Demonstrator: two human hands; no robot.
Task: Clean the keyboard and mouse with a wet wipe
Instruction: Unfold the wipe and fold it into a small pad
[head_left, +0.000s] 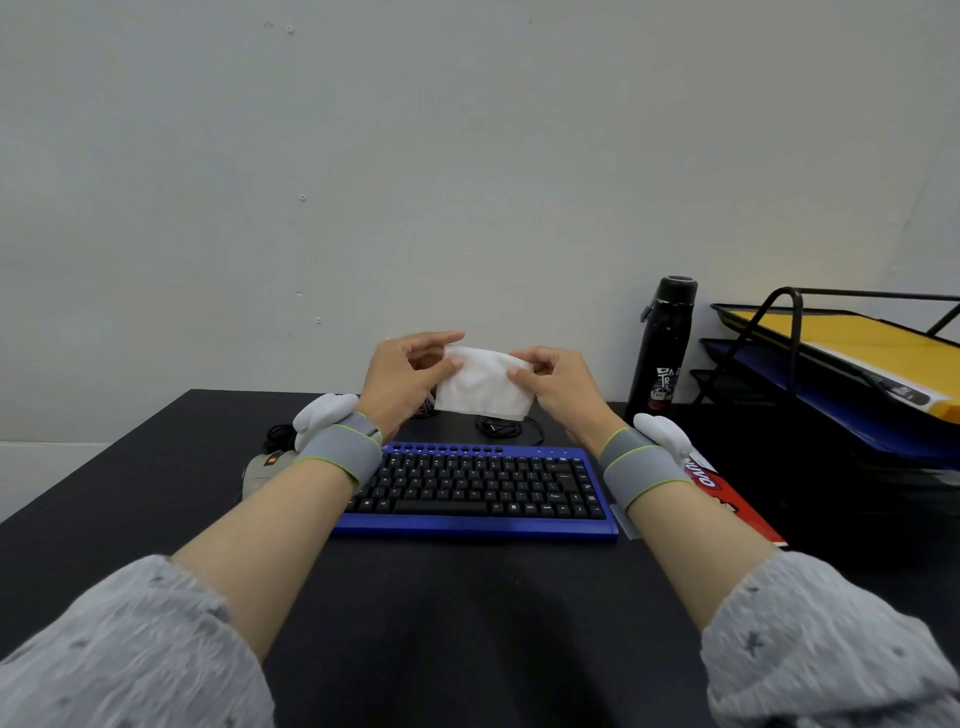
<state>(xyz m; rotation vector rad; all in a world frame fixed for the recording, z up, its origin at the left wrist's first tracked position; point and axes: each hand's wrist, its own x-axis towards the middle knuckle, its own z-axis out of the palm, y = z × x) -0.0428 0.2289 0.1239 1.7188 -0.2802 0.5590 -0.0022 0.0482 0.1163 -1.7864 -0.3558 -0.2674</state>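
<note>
Wet wipe (480, 384), white and partly unfolded, is held up in the air above the far edge of the desk (156, 519), beyond the keyboard (478, 491). Left hand (402, 382) pinches its left edge between thumb and fingers; right hand (558, 387) pinches its right edge, so both are clamped on the 1 sheet. Each wrist wears a grey band with a white device. The blue-framed keyboard with black keys lies flat near the desk's middle. The mouse (262, 467), grey with an orange mark, sits just beside the keyboard's left end, partly hidden by the left forearm. A black bottle (662, 348) stands at the far right edge beside a paper tray (831, 364).
</note>
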